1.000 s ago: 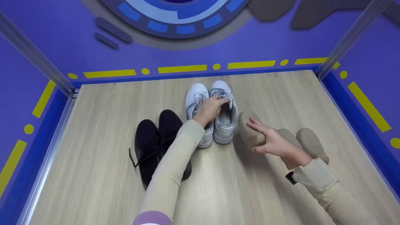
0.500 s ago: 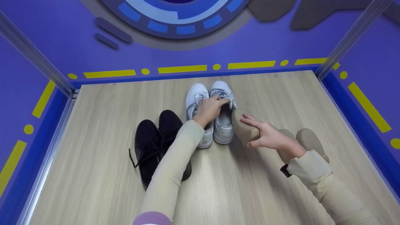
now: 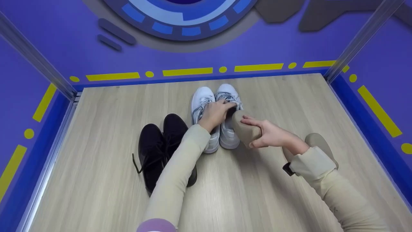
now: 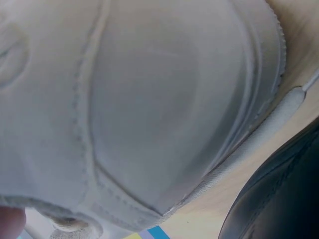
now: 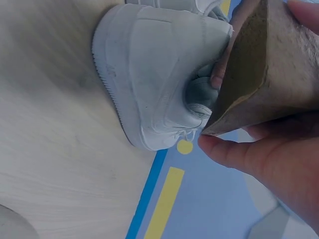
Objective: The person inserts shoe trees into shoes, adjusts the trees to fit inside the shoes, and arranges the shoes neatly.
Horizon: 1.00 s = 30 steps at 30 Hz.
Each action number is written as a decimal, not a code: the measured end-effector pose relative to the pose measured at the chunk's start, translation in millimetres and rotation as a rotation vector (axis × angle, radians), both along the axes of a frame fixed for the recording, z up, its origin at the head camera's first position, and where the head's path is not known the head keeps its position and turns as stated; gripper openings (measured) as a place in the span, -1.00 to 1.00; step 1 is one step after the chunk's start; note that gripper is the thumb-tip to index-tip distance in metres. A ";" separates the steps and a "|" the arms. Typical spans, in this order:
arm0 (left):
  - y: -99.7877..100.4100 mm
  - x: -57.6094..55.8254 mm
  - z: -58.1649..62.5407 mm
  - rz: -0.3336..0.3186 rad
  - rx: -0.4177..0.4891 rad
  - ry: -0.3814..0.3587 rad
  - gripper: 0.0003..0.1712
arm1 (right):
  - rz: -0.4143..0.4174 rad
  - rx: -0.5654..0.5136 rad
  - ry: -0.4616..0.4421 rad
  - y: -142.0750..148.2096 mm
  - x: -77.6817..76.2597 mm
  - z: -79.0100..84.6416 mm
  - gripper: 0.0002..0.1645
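Note:
A pair of white sneakers stands side by side, toes away from me. My left hand (image 3: 215, 112) reaches across the left sneaker (image 3: 202, 96), its fingers gripping the right sneaker (image 3: 229, 137) at the tongue and opening. Close over that sneaker's opening, my right hand (image 3: 268, 132) holds a tan, toe-shaped shoe insert (image 3: 246, 127) between thumb and fingers. In the right wrist view the shoe insert (image 5: 271, 64) shows a hollow, rough-cut end. The left wrist view is mostly filled by a white sneaker's heel (image 4: 149, 99), with a fingertip (image 4: 11, 221) at its collar.
Black lace-up shoes (image 3: 151, 138) lie left of the sneakers, partly under my left sleeve. More tan inserts (image 3: 318, 145) lie at the right, one mostly hidden by my right wrist. The wooden board (image 3: 112, 106) is walled by blue-purple panels (image 3: 180, 58).
My right hand has moved left with the shoe insert, from beside the right sneaker to over its opening. My left hand stays in place on the sneaker.

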<state>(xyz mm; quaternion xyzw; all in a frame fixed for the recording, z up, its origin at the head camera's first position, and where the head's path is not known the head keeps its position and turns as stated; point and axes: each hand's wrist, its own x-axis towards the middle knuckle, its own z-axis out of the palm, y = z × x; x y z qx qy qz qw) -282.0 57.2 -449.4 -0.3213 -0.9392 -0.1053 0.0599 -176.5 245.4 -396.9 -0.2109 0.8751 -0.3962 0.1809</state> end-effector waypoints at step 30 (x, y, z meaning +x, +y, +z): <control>-0.3 -0.7 1.1 -0.025 -0.019 0.041 -0.63 | 0.059 0.029 -0.142 -21.6 -34.5 1.9 -0.13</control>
